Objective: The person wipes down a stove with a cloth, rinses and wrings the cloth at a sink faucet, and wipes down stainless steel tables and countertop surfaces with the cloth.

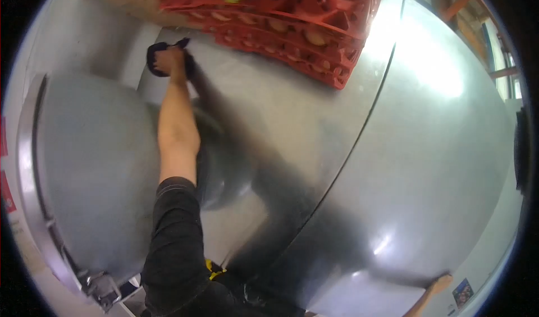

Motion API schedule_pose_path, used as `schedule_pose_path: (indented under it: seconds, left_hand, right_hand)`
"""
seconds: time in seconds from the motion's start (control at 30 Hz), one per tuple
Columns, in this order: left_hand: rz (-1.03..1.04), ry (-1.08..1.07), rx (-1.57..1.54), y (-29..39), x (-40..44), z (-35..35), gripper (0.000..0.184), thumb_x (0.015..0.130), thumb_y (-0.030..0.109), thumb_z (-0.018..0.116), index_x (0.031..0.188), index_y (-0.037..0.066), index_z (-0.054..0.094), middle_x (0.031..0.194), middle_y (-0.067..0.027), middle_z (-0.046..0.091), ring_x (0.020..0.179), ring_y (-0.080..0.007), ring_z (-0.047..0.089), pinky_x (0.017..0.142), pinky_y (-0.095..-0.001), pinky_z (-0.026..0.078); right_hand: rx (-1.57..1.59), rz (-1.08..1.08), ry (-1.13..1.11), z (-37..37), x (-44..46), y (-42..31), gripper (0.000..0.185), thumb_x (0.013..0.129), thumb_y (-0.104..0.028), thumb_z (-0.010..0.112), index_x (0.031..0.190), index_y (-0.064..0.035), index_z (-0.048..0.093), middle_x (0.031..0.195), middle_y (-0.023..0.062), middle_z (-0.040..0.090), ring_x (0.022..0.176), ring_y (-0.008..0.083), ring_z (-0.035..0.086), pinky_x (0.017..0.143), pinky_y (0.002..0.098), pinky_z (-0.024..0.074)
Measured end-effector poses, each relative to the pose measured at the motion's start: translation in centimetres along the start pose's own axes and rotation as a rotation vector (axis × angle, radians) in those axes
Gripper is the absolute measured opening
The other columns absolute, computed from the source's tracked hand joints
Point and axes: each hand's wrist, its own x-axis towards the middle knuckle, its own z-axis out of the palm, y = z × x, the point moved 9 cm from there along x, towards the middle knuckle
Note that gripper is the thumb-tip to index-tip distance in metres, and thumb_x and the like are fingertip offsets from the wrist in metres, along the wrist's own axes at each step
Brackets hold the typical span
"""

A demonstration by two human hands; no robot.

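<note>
Steel tabletop bears red egg trays at its far edge, the left hand with fingers clamped on a dark cloth near the far left corner, the right hand by the near right edge, its fingers indistinct.

Stack of red pocketed plastic trays: moulded, semi-gloss. Below trays, wide flat grey metal worktop: smooth, v. shiny w/ bright glare to R of trays, duller & a bit smeary directly under. L of trays, crumpled dark purple cloth rag: matt, soft-looking. Well below trays, short black fabric sleeve: matt, w/ stitched hem.
</note>
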Motion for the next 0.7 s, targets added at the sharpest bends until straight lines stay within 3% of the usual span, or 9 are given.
schedule_pose_path:
  seconds: [0.07, 0.13, 0.17, 0.23, 0.33, 0.5, 0.7]
  left_hand:
    - [-0.039, -0.052, -0.152, -0.2, 2.1, -0.6, 0.061, 0.082, 0.037, 0.055, 0.122, -0.009, 0.058, 0.125, -0.0299, 0.059, 0.122, -0.0453, 0.054, 0.105, -0.0478, 0.042]
    - [0.110, -0.035, -0.075, -0.8, 6.4, 1.6, 0.058, 0.080, 0.037, 0.055, 0.124, -0.001, 0.063, 0.123, -0.0263, 0.063, 0.118, -0.0417, 0.058, 0.102, -0.0444, 0.045]
    - [0.135, -0.028, -0.078, 0.2, 6.9, 1.5, 0.058, 0.080, 0.037, 0.055, 0.124, -0.001, 0.063, 0.123, -0.0263, 0.063, 0.118, -0.0417, 0.058, 0.102, -0.0444, 0.045]
    - [0.315, -0.024, -0.138, 2.0, 6.8, 0.7, 0.051, 0.080, 0.030, 0.056, 0.127, 0.010, 0.063, 0.112, -0.0226, 0.068, 0.104, -0.0433, 0.065, 0.093, -0.0486, 0.050]
    - [0.337, -0.046, -0.242, 2.4, 6.2, 1.0, 0.048, 0.080, 0.026, 0.055, 0.125, 0.016, 0.066, 0.109, -0.0234, 0.069, 0.102, -0.0428, 0.065, 0.089, -0.0484, 0.052]
    - [0.472, -0.040, -0.423, 3.1, 2.8, 0.7, 0.048, 0.079, 0.017, 0.057, 0.124, 0.004, 0.064, 0.113, -0.0241, 0.068, 0.106, -0.0399, 0.065, 0.093, -0.0433, 0.049]
    - [0.615, -0.204, -0.654, 12.0, -13.8, -8.8, 0.042, 0.080, 0.000, 0.052, 0.120, 0.002, 0.065, 0.120, -0.0203, 0.066, 0.115, -0.0358, 0.061, 0.101, -0.0403, 0.045]
  right_hand:
    - [-0.001, -0.008, 0.033, -0.6, 0.2, 0.6, 0.038, 0.100, -0.024, 0.040, 0.120, 0.0021, 0.059, 0.114, 0.0194, 0.064, 0.104, 0.0331, 0.062, 0.088, 0.0421, 0.0501]
    - [0.005, -0.001, 0.046, -2.0, -0.4, 0.7, 0.038, 0.100, -0.025, 0.040, 0.120, 0.0021, 0.059, 0.114, 0.0198, 0.065, 0.103, 0.0338, 0.063, 0.087, 0.0427, 0.0503]
    - [0.009, 0.013, 0.060, -2.9, -1.0, 0.4, 0.038, 0.100, -0.025, 0.040, 0.119, 0.0022, 0.059, 0.113, 0.0200, 0.065, 0.103, 0.0341, 0.063, 0.087, 0.0430, 0.0505]
    - [0.020, 0.026, 0.073, -3.5, -1.6, 0.2, 0.039, 0.100, -0.026, 0.040, 0.119, 0.0022, 0.058, 0.113, 0.0203, 0.065, 0.102, 0.0347, 0.063, 0.086, 0.0436, 0.0507]
    - [-0.004, 0.009, 0.070, -3.9, -1.2, 0.5, 0.039, 0.101, -0.027, 0.039, 0.119, 0.0023, 0.058, 0.112, 0.0209, 0.065, 0.101, 0.0357, 0.063, 0.085, 0.0446, 0.0511]
    - [-0.008, 0.022, 0.054, -2.1, -1.4, 0.5, 0.040, 0.101, -0.028, 0.038, 0.118, 0.0024, 0.058, 0.110, 0.0218, 0.066, 0.099, 0.0374, 0.064, 0.083, 0.0461, 0.0517]
    - [-0.042, 0.020, 0.024, 0.5, 0.6, -1.2, 0.042, 0.101, -0.030, 0.037, 0.118, 0.0025, 0.058, 0.108, 0.0228, 0.066, 0.097, 0.0394, 0.064, 0.080, 0.0479, 0.0524]
